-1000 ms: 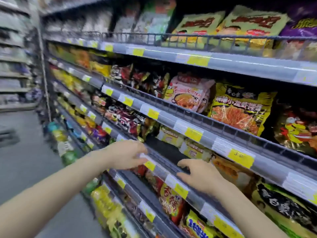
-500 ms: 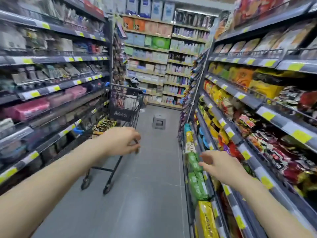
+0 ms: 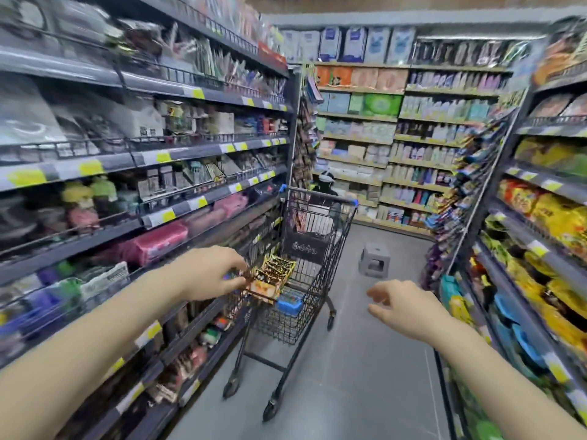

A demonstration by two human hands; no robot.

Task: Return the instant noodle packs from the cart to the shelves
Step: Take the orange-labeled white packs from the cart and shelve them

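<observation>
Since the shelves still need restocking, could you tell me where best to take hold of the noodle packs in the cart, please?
Probably by their upper edges. The noodle packs stand on edge in a row in the shopping cart, tops exposed above the wire rim. Come from above on the near side, where the left hand already reaches; the right hand hangs free.

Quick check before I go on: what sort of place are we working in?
A supermarket aisle, most likely: stocked shelves with yellow price tags on both sides and a wire shopping cart in the aisle.
</observation>
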